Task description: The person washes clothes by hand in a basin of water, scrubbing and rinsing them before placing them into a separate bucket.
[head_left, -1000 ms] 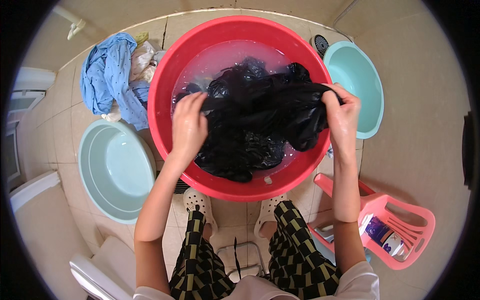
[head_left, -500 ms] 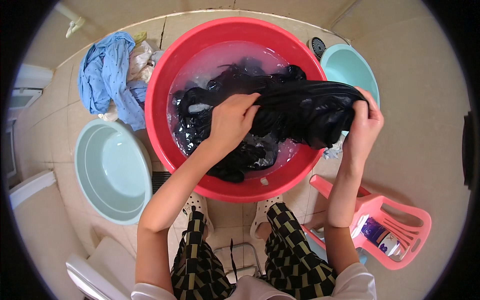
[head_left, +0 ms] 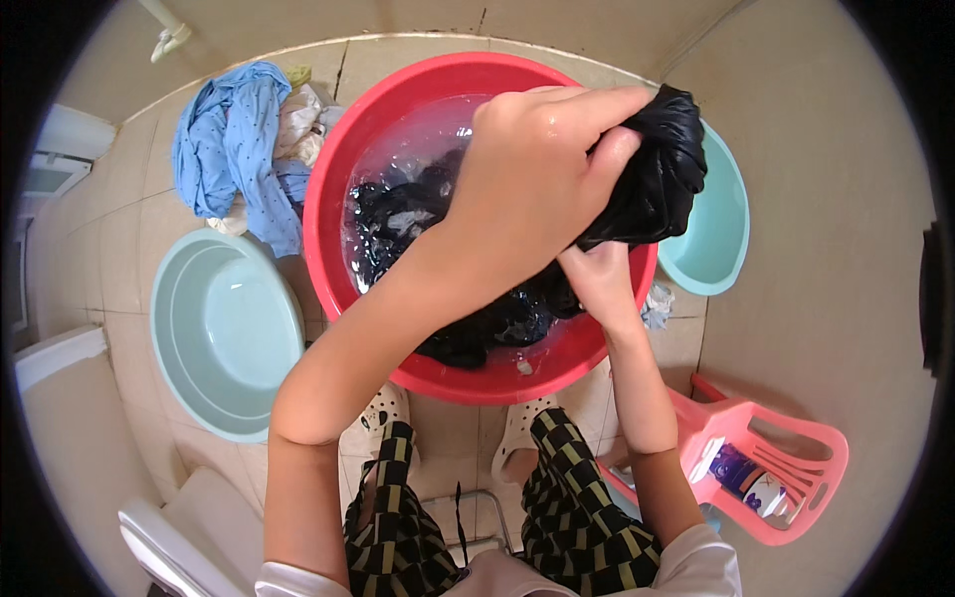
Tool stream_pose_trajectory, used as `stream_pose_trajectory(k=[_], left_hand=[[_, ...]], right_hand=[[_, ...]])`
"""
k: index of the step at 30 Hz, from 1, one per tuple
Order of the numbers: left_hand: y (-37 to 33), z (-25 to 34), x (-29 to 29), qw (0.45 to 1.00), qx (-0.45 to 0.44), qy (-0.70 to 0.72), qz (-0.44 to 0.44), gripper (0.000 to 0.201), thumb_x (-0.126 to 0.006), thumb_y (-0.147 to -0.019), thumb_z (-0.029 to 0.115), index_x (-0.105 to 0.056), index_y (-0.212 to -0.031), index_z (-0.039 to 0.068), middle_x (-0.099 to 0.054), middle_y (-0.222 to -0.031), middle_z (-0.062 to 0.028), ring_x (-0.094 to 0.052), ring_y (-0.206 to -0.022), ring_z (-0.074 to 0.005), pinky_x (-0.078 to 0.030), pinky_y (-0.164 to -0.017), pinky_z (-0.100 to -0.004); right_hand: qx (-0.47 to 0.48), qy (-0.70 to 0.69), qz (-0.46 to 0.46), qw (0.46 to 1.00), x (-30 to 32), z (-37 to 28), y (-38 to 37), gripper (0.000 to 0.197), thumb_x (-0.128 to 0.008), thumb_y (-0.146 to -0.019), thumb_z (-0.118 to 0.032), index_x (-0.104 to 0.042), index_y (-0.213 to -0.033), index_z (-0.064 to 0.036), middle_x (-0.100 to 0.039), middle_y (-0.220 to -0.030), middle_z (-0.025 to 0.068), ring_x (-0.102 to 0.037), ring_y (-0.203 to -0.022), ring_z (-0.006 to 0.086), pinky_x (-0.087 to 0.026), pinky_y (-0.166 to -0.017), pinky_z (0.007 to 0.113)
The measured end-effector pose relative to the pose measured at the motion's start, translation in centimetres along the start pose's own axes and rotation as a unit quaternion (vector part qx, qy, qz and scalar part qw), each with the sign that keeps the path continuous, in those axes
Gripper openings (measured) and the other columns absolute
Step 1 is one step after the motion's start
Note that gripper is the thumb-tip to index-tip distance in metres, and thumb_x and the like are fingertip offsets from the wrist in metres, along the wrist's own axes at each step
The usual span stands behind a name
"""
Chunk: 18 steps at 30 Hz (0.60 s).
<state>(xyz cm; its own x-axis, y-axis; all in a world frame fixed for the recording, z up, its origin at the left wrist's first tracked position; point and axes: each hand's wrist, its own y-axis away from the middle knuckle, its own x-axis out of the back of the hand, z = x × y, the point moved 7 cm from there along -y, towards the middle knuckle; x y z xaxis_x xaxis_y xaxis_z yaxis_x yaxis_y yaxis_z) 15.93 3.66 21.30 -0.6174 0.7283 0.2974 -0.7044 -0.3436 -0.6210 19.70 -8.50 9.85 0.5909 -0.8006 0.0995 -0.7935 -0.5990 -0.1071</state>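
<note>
A wet black garment [head_left: 659,164] is bunched up over the right side of a large red basin [head_left: 338,298]. My left hand [head_left: 557,149] is raised high and closed on the upper end of the cloth, thumb and fingers pinching it. Below it, my right hand [head_left: 605,284] grips the lower part, its fingers mostly hidden behind the cloth. More dark wet cloth [head_left: 398,221] lies in the cloudy, foamy water [head_left: 423,119] of the basin.
At left sit a blue patterned cloth pile [head_left: 224,139] and a pale blue basin [head_left: 224,338]. Another light turquoise basin [head_left: 731,214] stands behind the red one at right. A pink plastic chair [head_left: 826,448] holds a purple-and-white package [head_left: 751,480]. A white fixture [head_left: 189,527] is lower left.
My left hand has risen and moved right to the cloth's upper end. My right hand has shifted left and lower beneath it. The cloth has gone from stretched sideways to bunched upright.
</note>
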Motion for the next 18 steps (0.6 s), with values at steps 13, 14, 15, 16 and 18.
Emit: stream_pose_trajectory(k=[13,14,15,16,18], left_hand=[[13.0,-15.1,-8.5,0.951,0.037,-0.115,-0.286,0.064,-0.07,-0.071,0.017,-0.043,-0.128,0.004,-0.049,-0.125,-0.0156,-0.047,-0.113,-0.0307,-0.036,-0.098,-0.0403],[14.4,-14.4,-9.4,0.911,0.04,-0.182,-0.368,0.067,-0.07,-0.071,0.018,-0.041,-0.13,0.006,-0.053,-0.117,-0.013,-0.048,-0.11,-0.0265,-0.034,-0.099,-0.0439],[15.1,-14.0,-9.9,0.896,0.001,-0.236,-0.377,0.066,-0.071,-0.07,0.018,-0.043,-0.128,0.006,-0.055,-0.11,-0.0113,-0.05,-0.106,-0.0248,-0.035,-0.096,-0.0439],[15.7,-13.9,-10.4,0.877,-0.039,-0.288,-0.384,0.065,-0.071,-0.069,0.018,-0.044,-0.127,0.006,-0.057,-0.103,-0.0095,-0.051,-0.101,-0.023,-0.036,-0.094,-0.044],[17.2,-15.1,-9.1,0.855,-0.032,-0.341,-0.39,0.056,-0.071,-0.067,0.019,-0.05,-0.118,0.008,-0.058,-0.095,-0.0064,-0.052,-0.095,-0.021,-0.037,-0.089,-0.0403]], right_hand=[[-0.022,0.171,0.252,0.952,12.9,3.7,-5.7,0.041,-0.049,-0.075,0.001,-0.05,-0.116,0.0051,-0.06,-0.099,0.0116,-0.057,-0.089,0.0188,-0.044,-0.082,0.029],[-0.019,0.311,0.212,0.926,12.6,3.7,-5.7,0.054,-0.055,-0.07,-0.001,-0.043,-0.122,0.0053,-0.056,-0.107,0.0185,-0.055,-0.098,0.0278,-0.041,-0.089,0.033],[0.029,0.433,0.183,0.882,11.7,3.4,-5.4,0.06,-0.058,-0.067,-0.001,-0.04,-0.124,0.0044,-0.051,-0.114,0.0216,-0.05,-0.106,0.0322,-0.038,-0.093,0.036],[0.076,0.547,0.149,0.82,10.4,3.5,-4.9,0.067,-0.06,-0.065,-0.002,-0.037,-0.127,0.0035,-0.045,-0.122,0.0246,-0.044,-0.114,0.0365,-0.034,-0.097,0.039],[0.07,0.586,0.036,0.806,4.5,1.6,-4.1,0.078,-0.062,-0.054,0.007,-0.037,-0.127,0.0017,-0.026,-0.138,0.0237,-0.027,-0.127,0.0412,-0.028,-0.101,0.049]])
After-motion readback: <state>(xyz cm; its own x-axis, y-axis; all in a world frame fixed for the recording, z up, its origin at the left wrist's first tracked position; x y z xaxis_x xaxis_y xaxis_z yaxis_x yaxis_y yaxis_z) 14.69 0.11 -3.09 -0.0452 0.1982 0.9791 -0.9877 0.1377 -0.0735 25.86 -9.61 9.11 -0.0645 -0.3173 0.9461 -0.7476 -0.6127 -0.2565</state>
